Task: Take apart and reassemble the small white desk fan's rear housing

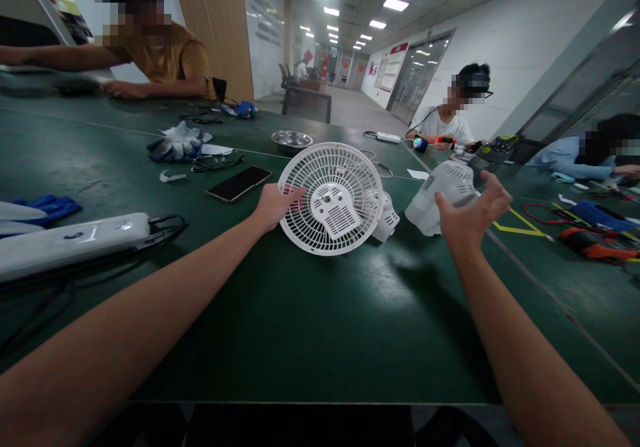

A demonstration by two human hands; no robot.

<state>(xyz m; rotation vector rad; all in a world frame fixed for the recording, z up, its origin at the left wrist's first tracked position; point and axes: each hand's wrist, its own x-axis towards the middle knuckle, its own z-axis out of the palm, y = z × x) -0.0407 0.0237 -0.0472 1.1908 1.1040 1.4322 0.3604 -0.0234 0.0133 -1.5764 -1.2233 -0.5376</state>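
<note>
A round white fan grille (300, 233) with a slotted plate at its centre is tilted up over the green table. My left hand (275, 205) grips its left rim, thumb on the front and the other fingers partly hidden behind. Behind the grille's right edge shows a white vented part (387, 219). Farther right, a whitish translucent housing (435, 197) with slots at its top is just beside my right hand (470, 210). That hand has its thumb and fingers spread apart; whether the thumb touches the housing is unclear.
On the green table (280, 327) are a black phone (240, 183), a metal bowl (292, 141), gloves (180, 143) and a white power strip (75, 240). An orange-black tool (595, 243) and cables are at right. Several people sit around.
</note>
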